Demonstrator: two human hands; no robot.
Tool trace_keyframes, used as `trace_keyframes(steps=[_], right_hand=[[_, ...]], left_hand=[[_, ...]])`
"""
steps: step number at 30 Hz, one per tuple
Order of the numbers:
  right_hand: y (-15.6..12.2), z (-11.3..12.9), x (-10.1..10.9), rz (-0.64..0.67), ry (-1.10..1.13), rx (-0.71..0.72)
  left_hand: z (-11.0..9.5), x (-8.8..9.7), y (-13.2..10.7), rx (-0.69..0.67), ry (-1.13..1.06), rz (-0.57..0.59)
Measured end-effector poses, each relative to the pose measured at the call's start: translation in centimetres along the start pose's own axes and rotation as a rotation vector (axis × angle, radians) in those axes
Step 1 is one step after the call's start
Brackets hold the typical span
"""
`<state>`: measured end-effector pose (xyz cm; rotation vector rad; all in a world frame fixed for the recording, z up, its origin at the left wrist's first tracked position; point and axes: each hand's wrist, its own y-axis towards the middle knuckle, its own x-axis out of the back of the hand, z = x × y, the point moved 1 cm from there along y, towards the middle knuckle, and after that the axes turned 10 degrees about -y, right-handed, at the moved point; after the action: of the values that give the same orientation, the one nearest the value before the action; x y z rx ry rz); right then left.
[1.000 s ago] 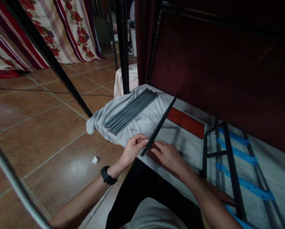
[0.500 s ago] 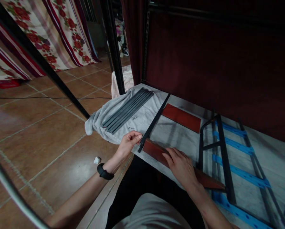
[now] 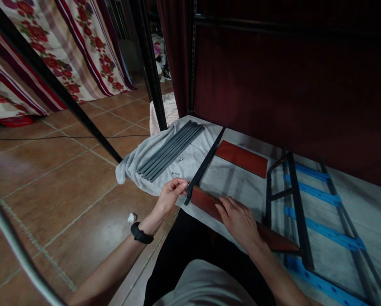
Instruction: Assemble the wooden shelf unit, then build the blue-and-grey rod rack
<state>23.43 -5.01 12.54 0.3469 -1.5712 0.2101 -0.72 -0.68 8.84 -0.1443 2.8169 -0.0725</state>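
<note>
My left hand [image 3: 171, 195], a black band on its wrist, pinches with thumb and fingertips at the outer side of a black metal bar [image 3: 206, 163], near its close end. Whatever lies in that pinch is too small to make out. A long reddish-brown board [image 3: 206, 203] stands on edge between this bar and a black frame [image 3: 300, 212] on the right. Over the board's top edge my right hand [image 3: 239, 219] is closed, holding it. Another reddish-brown board [image 3: 241, 158] lies flat farther back.
Several grey rods [image 3: 173, 148] lie together on the grey cloth [image 3: 158, 140], with small metal pieces [image 3: 176, 173] near them. Blue slats [image 3: 324, 229] cross dark rails at the right. A black post [image 3: 148, 63] rises at the back; a white scrap [image 3: 132, 217] is on the tiled floor [image 3: 91, 238].
The view has shifted slightly. Both hands keep their places, the left still pinching at the bar's end and the right still on the board.
</note>
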Motion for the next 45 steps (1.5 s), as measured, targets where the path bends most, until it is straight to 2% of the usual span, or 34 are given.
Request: trace_keyframes(steps=[5,12,17,23,29,33,35,39,45], right_hand=[[0.1,0.0,0.2,0.016,-0.008,0.014],[0.0,-0.1,0.6,0.008,-0.018,0.045],[0.0,-0.1,0.6,0.025,0.005,0.027],[-0.1,0.0,0.5,0.016,0.055,0.026],[0.4,-0.4,0.0,-0.03,0.064,0.056],[0.4,-0.5,0.0,-0.052,0.052,0.067],[0.4,-0.5,0.0,-0.052,0.053,0.072],[0.5,-0.5,0.0,-0.017,0.069,0.061],[0.1,-0.3,0.0,0.007,0.05,0.023]], left_hand=[[-0.4,-0.3,-0.3,0.02,-0.037,0.012],[-0.6,-0.5,-0.1,-0.031,0.006,-0.012],[-0.3,-0.4,-0.2,0.033,-0.084,-0.047],[0.2,0.2,0.2,-0.002,0.034,-0.092],[-0.4,-0.3,0.8,0.097,0.053,-0.159],[-0.8,-0.8,0.6,0.104,0.122,-0.11],[-0.7,-0.9,0.7,0.098,0.079,-0.111],[-0.3,-1.0,1.0,0.064,0.007,-0.185],[-0.5,-1.3,0.3,-0.015,0.002,-0.094]])
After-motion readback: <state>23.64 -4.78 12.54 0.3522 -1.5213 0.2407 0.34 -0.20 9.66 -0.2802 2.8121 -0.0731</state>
